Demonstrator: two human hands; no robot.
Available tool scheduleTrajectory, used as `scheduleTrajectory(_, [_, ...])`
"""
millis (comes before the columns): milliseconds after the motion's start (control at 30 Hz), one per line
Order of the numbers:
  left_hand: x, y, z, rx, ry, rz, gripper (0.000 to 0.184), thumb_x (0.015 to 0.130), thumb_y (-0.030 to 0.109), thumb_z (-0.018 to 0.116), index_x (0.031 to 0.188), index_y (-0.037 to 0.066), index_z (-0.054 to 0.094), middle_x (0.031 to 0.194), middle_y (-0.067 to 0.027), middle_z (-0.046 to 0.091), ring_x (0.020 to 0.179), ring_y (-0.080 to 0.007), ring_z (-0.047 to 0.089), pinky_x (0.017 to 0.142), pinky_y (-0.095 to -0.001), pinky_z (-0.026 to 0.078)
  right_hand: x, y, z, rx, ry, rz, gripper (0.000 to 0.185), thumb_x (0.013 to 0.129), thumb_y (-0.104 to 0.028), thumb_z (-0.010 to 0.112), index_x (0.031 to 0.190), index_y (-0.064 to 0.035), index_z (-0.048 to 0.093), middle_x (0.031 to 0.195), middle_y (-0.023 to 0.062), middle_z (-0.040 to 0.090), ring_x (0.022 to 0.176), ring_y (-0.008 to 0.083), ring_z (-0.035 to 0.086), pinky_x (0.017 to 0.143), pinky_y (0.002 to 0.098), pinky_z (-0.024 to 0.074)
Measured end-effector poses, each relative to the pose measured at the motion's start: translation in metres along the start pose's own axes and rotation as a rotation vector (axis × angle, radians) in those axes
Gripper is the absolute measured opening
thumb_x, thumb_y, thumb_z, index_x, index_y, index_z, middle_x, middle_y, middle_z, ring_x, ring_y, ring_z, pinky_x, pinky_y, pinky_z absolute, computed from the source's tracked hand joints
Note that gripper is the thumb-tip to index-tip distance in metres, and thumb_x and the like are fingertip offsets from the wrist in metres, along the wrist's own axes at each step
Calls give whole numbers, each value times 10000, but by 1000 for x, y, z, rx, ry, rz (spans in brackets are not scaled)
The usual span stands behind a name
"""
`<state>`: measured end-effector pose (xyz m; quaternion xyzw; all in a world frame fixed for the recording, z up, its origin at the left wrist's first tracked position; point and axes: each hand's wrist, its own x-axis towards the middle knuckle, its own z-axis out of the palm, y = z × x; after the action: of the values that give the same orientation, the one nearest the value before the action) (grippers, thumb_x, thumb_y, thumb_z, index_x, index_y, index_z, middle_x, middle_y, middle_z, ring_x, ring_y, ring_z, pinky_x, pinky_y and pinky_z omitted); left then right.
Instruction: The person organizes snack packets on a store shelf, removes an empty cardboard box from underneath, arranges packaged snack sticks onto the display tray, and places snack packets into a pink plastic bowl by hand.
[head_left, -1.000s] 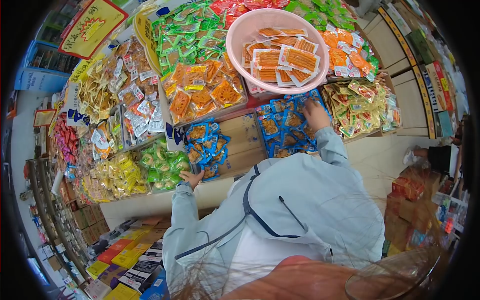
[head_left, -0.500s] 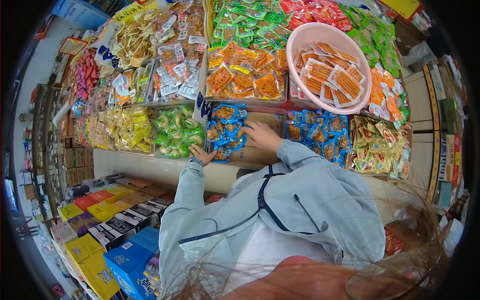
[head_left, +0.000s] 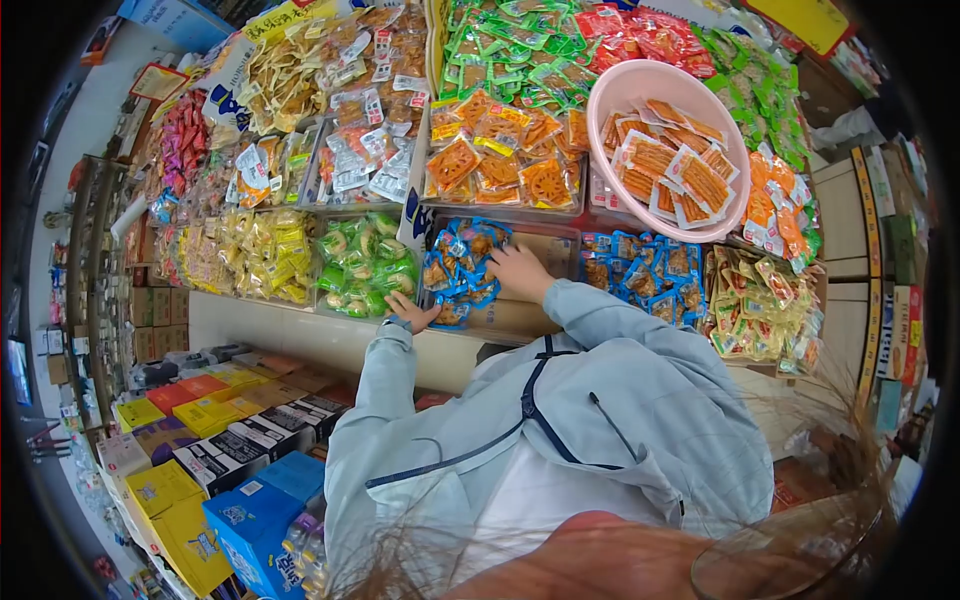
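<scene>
Blue-edged snack packets lie heaped in the left part of a tray, whose brown cardboard bottom shows on the right. My right hand reaches into this tray, fingers stretched out and apart against the right side of the heap. At the tray's front left corner, my left hand has its fingers spread, with the fingertips beside the lowest blue packets. Green-wrapped snack packets sit just left of it. Neither hand has a packet visibly gripped in it.
A pink basin of orange stick packets rests on the display, behind more blue packets. Lotus-root slice packets fill the tray behind. Cartons, including a blue box, stand low on the left. Beige packets lie right.
The view has shifted slightly, moving the display to the right in the picture. My right hand has moved a little left against the blue packets. My left hand stays at the tray corner.
</scene>
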<state>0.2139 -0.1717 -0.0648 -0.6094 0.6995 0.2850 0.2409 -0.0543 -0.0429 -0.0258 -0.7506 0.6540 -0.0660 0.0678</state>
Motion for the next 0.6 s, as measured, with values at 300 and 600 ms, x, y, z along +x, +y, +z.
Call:
scheduleTrajectory(300, [1,-1,-13,76,-112,34,1362,606,818,541,1404,-16,-182,1467,-302,-157,1359,-500,40,1103,-528,96,-21,-14,-18,317,295,34,517,726,-168,655,1219,-118,507,1086,93,529,1047,286,500,838,435,429])
scheduleTrajectory(600, [-9,4,-13,34,-49,12,1377,593,811,564,1405,-31,-163,1464,-315,-142,1358,-500,48,1108,-514,110,-40,-6,-5,-138,136,555,545,789,-151,563,1318,-124,434,1428,194,279,1232,441,350,971,521,362])
